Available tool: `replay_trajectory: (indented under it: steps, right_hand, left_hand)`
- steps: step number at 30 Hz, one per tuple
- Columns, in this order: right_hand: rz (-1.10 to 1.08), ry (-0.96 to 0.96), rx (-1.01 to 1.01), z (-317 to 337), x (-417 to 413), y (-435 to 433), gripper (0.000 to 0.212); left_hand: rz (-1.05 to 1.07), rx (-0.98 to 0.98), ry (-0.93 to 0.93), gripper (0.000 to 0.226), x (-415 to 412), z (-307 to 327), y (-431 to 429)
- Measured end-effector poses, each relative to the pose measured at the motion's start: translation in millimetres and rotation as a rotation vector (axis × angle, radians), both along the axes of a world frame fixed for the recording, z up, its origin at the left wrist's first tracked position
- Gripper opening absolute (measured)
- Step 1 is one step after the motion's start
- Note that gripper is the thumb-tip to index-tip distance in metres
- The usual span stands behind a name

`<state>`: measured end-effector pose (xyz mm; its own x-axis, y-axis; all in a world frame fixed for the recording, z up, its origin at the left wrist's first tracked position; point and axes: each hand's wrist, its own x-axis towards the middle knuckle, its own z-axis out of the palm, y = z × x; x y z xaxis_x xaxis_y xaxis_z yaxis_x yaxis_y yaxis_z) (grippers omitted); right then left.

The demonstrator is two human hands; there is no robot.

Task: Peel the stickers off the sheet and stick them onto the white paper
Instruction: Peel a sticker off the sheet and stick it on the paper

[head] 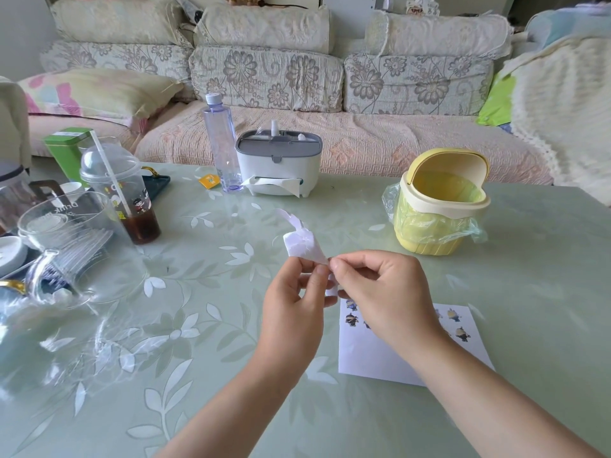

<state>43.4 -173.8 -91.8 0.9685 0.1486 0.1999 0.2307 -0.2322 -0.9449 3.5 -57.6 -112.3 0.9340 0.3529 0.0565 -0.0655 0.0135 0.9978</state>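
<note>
Right hand (383,292) covers part of the white paper (370,355), and the stickers (352,319) there are too tiny to make out.

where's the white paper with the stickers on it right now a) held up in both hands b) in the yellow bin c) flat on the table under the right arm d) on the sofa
c: the white paper lies flat on the table, partly hidden by the right hand, which with the left hand pinches the crumpled sticker sheet instead.
</note>
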Motion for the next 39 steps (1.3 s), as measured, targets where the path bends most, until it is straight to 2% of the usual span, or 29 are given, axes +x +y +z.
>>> replay_trajectory:
  steps: [4, 7, 9, 13, 15, 17, 22, 24, 27, 32, 39]
  right_hand:
    - [0.043, 0.165, 0.103, 2.5, 2.9, -2.3, 0.007]
    - [0.019, 0.179, 0.041, -1.3, 6.5, -4.4, 0.008]
    - [-0.002, 0.056, -0.058, -4.5, 6.0, -4.3, 0.008]
    - [-0.032, -0.315, -0.189, -8.0, 1.9, -1.9, 0.011]
    - [-0.053, -0.379, -0.201, -10.9, 1.1, -0.7, 0.011]
    - [-0.076, -0.304, -0.168, -9.3, 1.1, -0.6, 0.012]
    - [-0.062, 0.115, 0.018, -2.6, 3.6, -0.5, 0.012]
    - [-0.053, 0.226, 0.066, -2.2, 4.4, -0.1, 0.014]
    - [-0.028, 0.264, 0.085, 2.0, 4.5, -0.9, 0.014]
    - [-0.018, 0.164, 0.016, 9.3, 3.1, -7.2, 0.012]
    - [-0.045, 0.281, 0.068, 8.2, 7.3, -6.7, 0.014]
  left_hand:
    - [0.006, 0.083, 0.000, 0.019, 1.7, 1.3, 4.6]
    - [-0.006, 0.123, 0.029, 0.013, 2.3, 1.5, 6.3]
    - [-0.018, 0.070, 0.044, 0.014, 1.6, 1.7, 5.8]
    - [0.021, -0.031, 0.017, 0.017, 2.2, 2.1, 2.6]
    - [0.019, -0.118, 0.017, 0.019, 2.0, 3.0, 0.3]
    - [0.013, -0.177, 0.012, 0.020, 1.3, 4.1, -1.4]
    - [0.011, -0.233, 0.007, 0.023, 2.0, 2.6, -4.4]
    - [0.022, -0.215, 0.008, 0.022, 2.3, 1.4, -4.7]
    - [0.048, -0.102, -0.008, 0.016, 2.2, -1.1, -3.3]
    - [0.060, 0.120, -0.053, 0.011, 3.5, -1.9, 1.4]
    - [0.078, 0.142, -0.079, 0.016, 2.9, -3.6, 1.5]
